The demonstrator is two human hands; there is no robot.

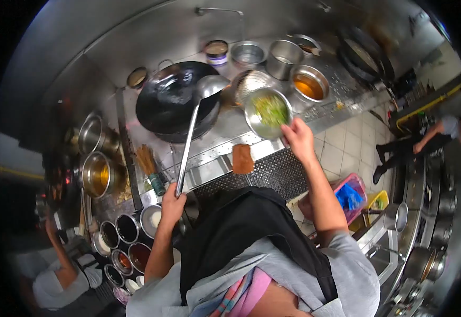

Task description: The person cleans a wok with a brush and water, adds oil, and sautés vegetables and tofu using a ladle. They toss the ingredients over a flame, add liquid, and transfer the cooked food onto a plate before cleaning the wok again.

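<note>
The bowl [257,128], with chopped greens [272,109] in it, is held up near the right part of the surface [218,138], tilted so that you look into it. Your right grip [299,139] is clamped on its near right rim, so the bowl lies just beyond your fingers, to the far left of them. Your left grip [173,206] is closed round the near end of the long ladle [188,142]; its scoop reaches far ahead of your hand, over the right side of the black wok [159,103]. You cannot tell whether the scoop touches the wok.

Just past the bowl sits a perforated strainer [252,83], with a pot of orange liquid [325,91] to its right. On the near side of the bowl, at the surface's edge, is a brown cloth [242,159]. A brush [147,160] lies near the wok's near left side, and round containers [127,227] stand together beside your left forearm. One person [64,280] is at the near left, another [437,138] at the right.
</note>
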